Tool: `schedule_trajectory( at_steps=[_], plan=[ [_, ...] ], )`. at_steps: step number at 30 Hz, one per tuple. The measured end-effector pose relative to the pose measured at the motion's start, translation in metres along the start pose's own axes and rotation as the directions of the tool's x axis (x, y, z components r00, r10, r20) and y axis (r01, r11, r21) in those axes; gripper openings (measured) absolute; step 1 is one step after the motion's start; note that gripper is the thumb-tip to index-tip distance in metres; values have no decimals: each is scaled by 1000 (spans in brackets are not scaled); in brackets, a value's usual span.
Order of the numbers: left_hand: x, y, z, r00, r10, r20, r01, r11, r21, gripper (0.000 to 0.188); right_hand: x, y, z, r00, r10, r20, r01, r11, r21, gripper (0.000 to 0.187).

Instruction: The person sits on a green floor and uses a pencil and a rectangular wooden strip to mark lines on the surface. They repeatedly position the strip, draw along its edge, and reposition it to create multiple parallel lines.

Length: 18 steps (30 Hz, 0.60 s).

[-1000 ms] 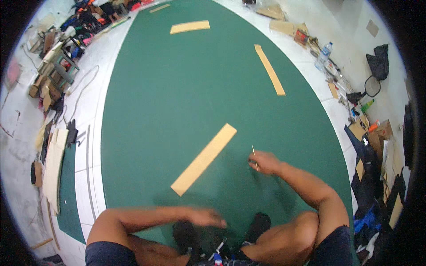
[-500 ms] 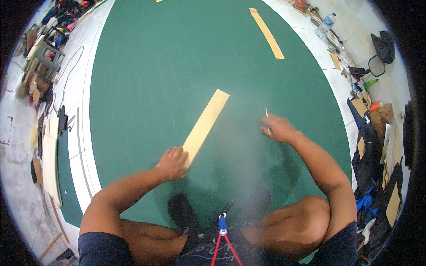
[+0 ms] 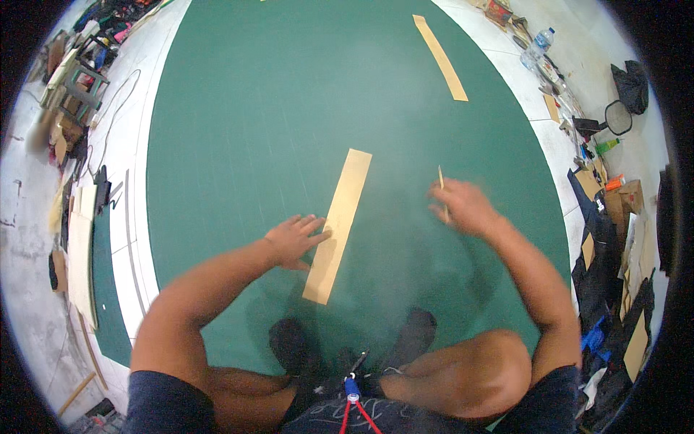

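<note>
A long tan cardboard strip [image 3: 339,221] lies on the big green cutting mat [image 3: 275,116] just ahead of my knees. My left hand [image 3: 295,240] rests flat on the mat with its fingertips on the strip's left edge. To the right of the strip, my right hand [image 3: 460,207] is closed around a thin pencil-like stick [image 3: 441,178] whose tip points up and away from me. The hand looks blurred. My shoes [image 3: 289,346] sit at the mat's near side.
A second tan strip [image 3: 440,56] lies far ahead on the right of the mat. Cardboard scraps, a water bottle [image 3: 540,42] and bags crowd the floor on the right. Boards [image 3: 78,253] and clutter line the left floor.
The view has tilted down and closer. My left hand came forward from near my knees to the strip's edge. My right hand stays beside the strip with the stick.
</note>
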<state>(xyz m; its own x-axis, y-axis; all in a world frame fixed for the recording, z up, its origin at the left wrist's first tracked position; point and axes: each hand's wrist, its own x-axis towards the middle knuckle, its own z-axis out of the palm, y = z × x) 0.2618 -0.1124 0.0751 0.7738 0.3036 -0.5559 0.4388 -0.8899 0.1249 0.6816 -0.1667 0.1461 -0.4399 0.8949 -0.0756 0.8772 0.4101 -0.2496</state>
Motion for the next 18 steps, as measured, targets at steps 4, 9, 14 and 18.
schedule_trajectory(
  at_steps=[4,9,14,18],
  plan=[
    [26,25,29,994,-99,-41,98,995,-13,109,-32,-33,106,958,176,-227,-88,931,353,30],
    [43,72,58,918,-288,-272,217,940,-263,109,-54,-112,175,973,176,-150,-106,915,389,33],
    [77,95,48,821,-393,-414,287,911,-296,106,-54,-134,201,975,63,-211,-24,982,185,35],
    [82,96,46,824,-421,-379,259,875,-409,101,-61,-127,208,975,96,-199,-61,983,174,37]
  ],
)
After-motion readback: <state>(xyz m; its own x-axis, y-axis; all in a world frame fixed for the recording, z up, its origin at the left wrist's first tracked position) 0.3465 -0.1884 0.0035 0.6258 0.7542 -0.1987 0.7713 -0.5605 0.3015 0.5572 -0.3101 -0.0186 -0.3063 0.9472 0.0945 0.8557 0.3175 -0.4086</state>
